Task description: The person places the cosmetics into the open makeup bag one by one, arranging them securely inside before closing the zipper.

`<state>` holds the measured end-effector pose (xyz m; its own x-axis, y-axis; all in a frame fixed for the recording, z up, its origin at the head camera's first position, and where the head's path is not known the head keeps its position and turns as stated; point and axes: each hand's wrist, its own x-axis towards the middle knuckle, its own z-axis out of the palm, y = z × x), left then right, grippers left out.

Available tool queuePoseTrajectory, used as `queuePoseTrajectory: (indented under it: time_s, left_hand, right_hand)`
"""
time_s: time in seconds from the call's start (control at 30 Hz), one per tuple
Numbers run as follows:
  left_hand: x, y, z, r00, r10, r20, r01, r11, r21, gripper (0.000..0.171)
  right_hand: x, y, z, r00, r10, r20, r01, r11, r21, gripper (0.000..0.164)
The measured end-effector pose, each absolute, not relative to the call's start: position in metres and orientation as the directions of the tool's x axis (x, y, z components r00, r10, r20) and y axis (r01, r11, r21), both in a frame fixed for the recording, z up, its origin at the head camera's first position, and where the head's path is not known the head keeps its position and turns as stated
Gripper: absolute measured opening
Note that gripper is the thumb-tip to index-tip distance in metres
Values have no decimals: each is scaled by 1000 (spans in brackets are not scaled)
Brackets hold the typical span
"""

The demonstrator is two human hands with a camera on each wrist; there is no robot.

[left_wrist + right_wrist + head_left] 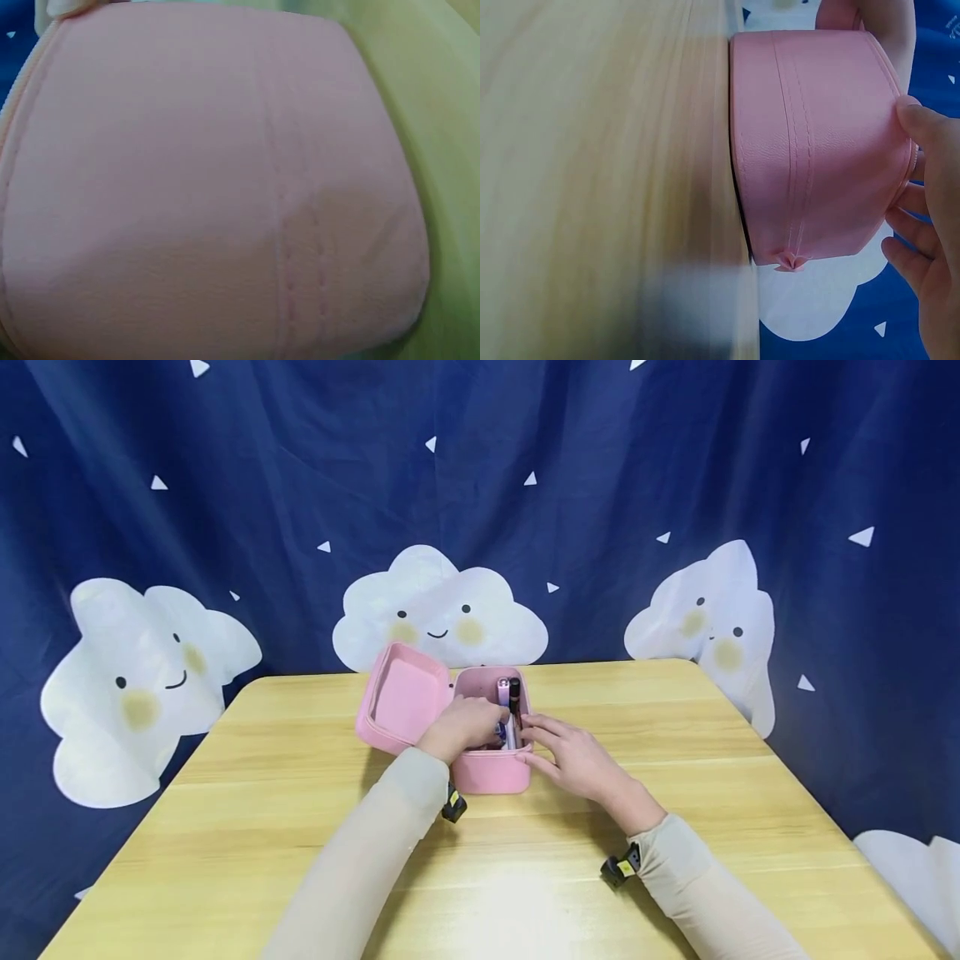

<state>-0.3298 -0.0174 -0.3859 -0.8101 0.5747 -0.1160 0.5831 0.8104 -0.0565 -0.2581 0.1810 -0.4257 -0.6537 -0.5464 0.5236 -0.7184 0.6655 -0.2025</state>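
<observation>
A pink zippered case (491,773) sits on the table, its lid (411,693) flipped over to the left. My left hand (468,723) reaches down into it, beside a small dark blue item (500,732); the fingertips are hidden, so whether they hold anything is unclear. Inside, along the right, stand a light purple tube (503,691) and a black-capped tube (514,690). The right hand (573,760) touches the case's right rim, with thumb near the front corner and fingers extended along the side. In the left wrist view, the case's pink wall (165,165) fills most of the picture.
The case stands toward the far side of a light wooden table (300,827). Directly behind the table hangs a dark blue curtain (585,510) with white smiling clouds and small triangles.
</observation>
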Motion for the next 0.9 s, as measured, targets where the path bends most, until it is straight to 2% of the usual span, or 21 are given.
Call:
queuePoseTrajectory:
  time_s: [0.33, 0.53, 0.77, 0.87, 0.9]
  left_hand:
    - [-336, -17, -391, -764, 636, -108, 645, 755, -117, 13]
    - [-336, -16, -390, -754, 642, -142, 656, 749, -97, 5]
    - [-332, -16, -383, -721, 657, -218, 682, 730, -55, 12]
    - [-330, -18, -377, -717, 669, -199, 690, 722, -60, 7]
    - [-330, -19, -375, -723, 666, -184, 686, 724, -75, 11]
  right_hand:
    - [-259, 181, -425, -649, -551, 525, -720, 668, -188, 41]
    - [-259, 180, -426, -653, -546, 524, -714, 674, -188, 42]
    - [-258, 181, -427, -659, -545, 518, -710, 678, -190, 42]
    - [-258, 181, -426, -656, -544, 523, -712, 676, -190, 41]
    - [-258, 181, -426, -656, -543, 524, -712, 676, -190, 41]
